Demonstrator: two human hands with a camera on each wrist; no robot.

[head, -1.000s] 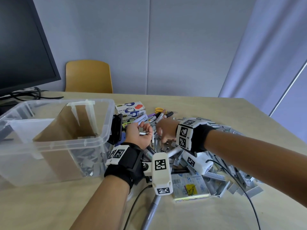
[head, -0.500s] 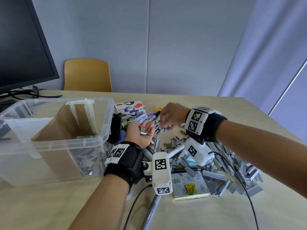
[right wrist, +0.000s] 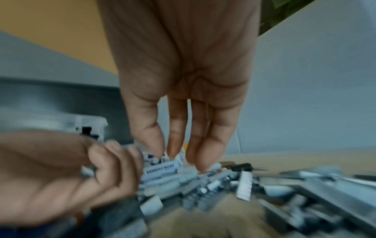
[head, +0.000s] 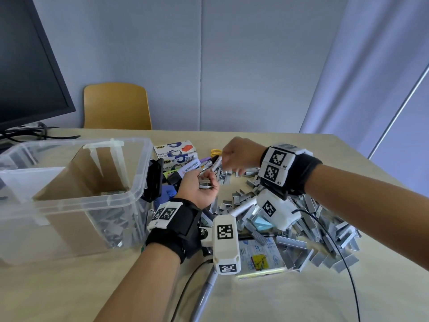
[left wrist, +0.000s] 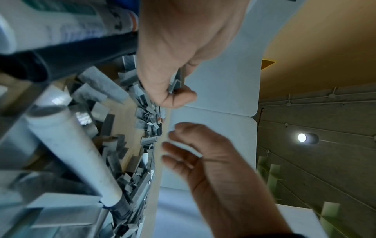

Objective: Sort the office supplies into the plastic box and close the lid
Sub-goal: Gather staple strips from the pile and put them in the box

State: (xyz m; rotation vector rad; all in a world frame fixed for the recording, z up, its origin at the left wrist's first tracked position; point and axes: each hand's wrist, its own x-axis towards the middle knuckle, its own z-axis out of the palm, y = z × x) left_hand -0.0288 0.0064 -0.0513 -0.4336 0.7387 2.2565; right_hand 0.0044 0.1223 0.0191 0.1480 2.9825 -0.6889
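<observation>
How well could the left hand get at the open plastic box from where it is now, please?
Probably well. The left hand, cupping staple strips, sits just right of the plastic box, whose top is open with no lid on it. Only the black item against the box's wall lies between, below the rim.

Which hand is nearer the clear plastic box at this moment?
Left. The left hand sits just beside the plastic box's right wall, cupping staple strips; the right hand hovers farther right, over the staple pile.
</observation>
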